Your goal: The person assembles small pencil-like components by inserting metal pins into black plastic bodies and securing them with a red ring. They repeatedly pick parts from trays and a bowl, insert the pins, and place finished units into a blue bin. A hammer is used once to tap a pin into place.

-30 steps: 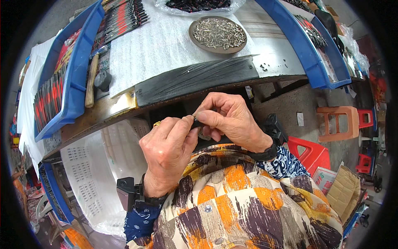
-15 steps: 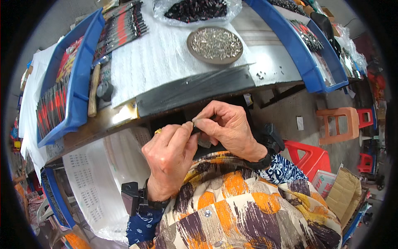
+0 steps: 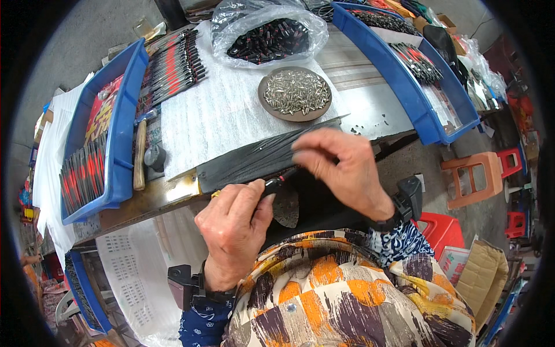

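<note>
The left hand (image 3: pixel 234 228) pinches a black cylindrical piece (image 3: pixel 273 185) with a red band (image 3: pixel 281 178) between thumb and bent fingers; just beside it the right hand (image 3: pixel 342 169) is loosely curled, its fingertips blurred, and whether it holds anything I cannot tell. Beyond lie a black strip (image 3: pixel 248 156), a round dish (image 3: pixel 298 117) of silvery metal pieces (image 3: pixel 296 91) and a plastic bag (image 3: pixel 317 37) of black parts (image 3: pixel 270 41), between two blue trays (image 3: pixel 120 168)

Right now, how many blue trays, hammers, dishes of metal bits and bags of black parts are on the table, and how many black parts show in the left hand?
Blue trays: 2
Hammer: 1
Dish: 1
Bag: 1
Black part in left hand: 1
Total: 6
</note>
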`<state>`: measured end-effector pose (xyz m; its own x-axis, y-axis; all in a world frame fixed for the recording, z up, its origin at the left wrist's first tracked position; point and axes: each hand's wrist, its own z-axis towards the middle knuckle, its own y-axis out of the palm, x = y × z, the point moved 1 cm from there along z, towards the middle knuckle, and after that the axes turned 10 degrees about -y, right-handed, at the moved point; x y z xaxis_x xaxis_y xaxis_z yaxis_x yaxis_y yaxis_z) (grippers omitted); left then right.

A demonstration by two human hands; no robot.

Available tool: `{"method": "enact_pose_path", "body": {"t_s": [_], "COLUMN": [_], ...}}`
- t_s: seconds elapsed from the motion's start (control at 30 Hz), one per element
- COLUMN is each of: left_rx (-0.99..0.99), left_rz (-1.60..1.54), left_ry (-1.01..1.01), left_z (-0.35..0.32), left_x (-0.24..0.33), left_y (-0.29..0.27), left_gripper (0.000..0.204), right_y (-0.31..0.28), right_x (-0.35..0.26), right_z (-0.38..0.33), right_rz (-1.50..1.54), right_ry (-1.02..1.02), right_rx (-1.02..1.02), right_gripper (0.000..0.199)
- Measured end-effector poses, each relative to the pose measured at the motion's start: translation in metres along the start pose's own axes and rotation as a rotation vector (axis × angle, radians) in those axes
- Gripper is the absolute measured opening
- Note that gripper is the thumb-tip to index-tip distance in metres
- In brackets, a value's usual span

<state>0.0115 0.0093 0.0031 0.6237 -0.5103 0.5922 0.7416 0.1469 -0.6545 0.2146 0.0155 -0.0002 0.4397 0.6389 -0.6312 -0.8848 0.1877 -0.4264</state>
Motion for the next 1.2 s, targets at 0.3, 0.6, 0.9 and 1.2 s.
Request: {"method": "enact_pose_path", "body": {"t_s": [0.3, 0.6, 0.9, 1.2], "left_rx": [0.005, -0.024, -0.034, -0.030], "left_rz": [0.051, 0.052, 0.011, 0.004], "left_ry": [-0.060, -0.087, -0.119, -0.105], "left_z": [0.000, -0.002, -0.003, -0.006], "left_x": [-0.015, -0.018, -0.017, -0.011], "left_y": [-0.008, -0.008, -0.009, -0.013], "left_gripper": [0.021, 0.021, 0.022, 0.021], "right_y": [-0.013, -0.008, -0.017, -0.015], "right_x": [0.034, 0.038, 0.047, 0.046], "right_z": [0.022, 0.027, 0.034, 0.035], "right_rz": [-0.584, -0.607, -0.378, -0.275], "right_ry": [-0.148, -0.170, -0.033, 0.040], "right_rx": [-0.049, -0.115, -0.178, -0.169], "right_gripper": [0.022, 0.020, 0.010, 0.011]}}
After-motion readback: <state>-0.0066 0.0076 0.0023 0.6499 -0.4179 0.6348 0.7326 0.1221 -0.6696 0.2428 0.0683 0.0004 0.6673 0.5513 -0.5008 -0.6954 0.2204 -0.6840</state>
